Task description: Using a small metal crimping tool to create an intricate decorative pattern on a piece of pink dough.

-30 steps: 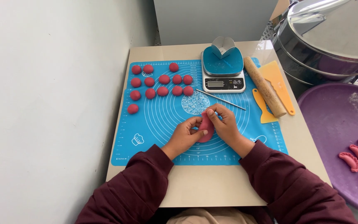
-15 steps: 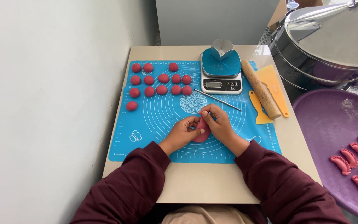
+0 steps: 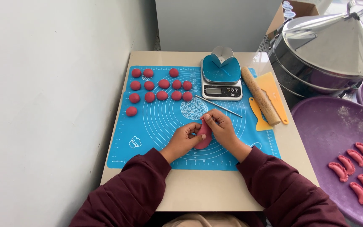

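Left hand [image 3: 184, 138]: cupped under a folded piece of pink dough [image 3: 204, 135], fingers closed on its lower edge. Right hand [image 3: 221, 128]: fingertips pinched on the upper edge of the same piece. Both hands met over the near middle of a blue silicone mat [image 3: 156, 126], the dough held between them just above it. Sleeves were dark maroon.

Just beyond the hands: a round patch of white flour [image 3: 194, 108] on the mat, and a thin metal rod [image 3: 218, 106] lying aslant beside it.

Further off, up and to the left of the hands: pink dough balls [image 3: 160, 86] in loose rows on the far part of the mat, one ball [image 3: 131, 111] apart from the rest and nearer.

Straight beyond the hands: a small kitchen scale [image 3: 221, 86] with a blue tray on top.

To the right of the hands: a wooden rolling pin [image 3: 260, 95] lying lengthwise, two orange plastic scrapers [image 3: 274, 96] beneath and beside it.

The mat lay on a pale bench [image 3: 206, 191].

Well off to the right, past the bench edge: a purple tray [image 3: 324, 130] bearing shaped pink dumplings [image 3: 358, 172], and beyond it a stacked metal steamer [image 3: 328, 50] with a conical lid.
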